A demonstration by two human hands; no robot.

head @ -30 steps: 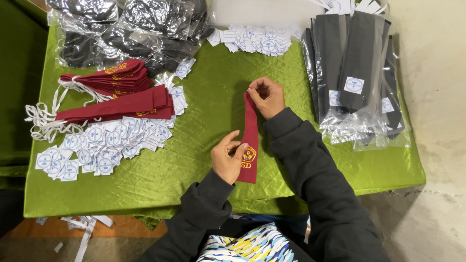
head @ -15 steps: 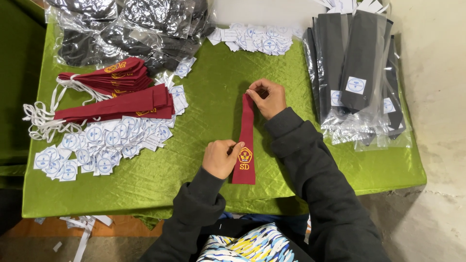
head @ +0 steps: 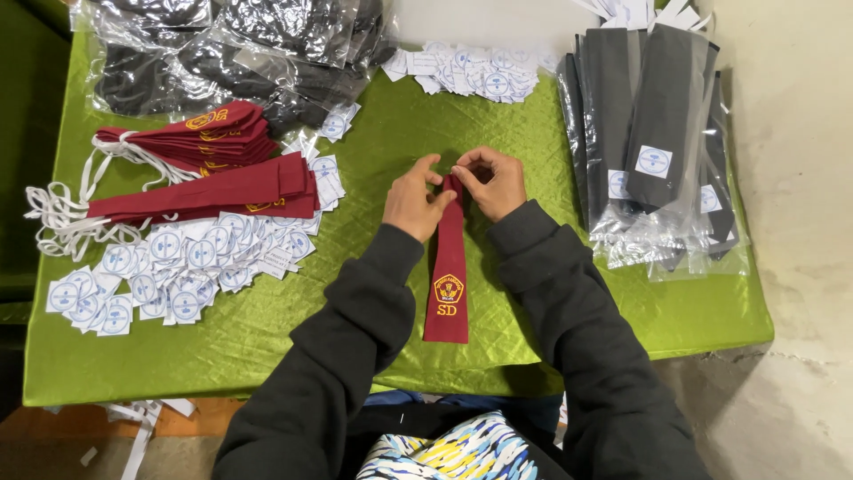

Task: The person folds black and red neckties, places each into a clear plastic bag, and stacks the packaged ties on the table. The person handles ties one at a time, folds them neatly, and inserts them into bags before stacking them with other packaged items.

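A dark red tie (head: 447, 267) lies flat on the green table (head: 267, 338). The left hand (head: 410, 203) and the right hand (head: 490, 182) both pinch its thin top end with their fingers. They seem to be fixing that end, which needs small, careful finger moves.
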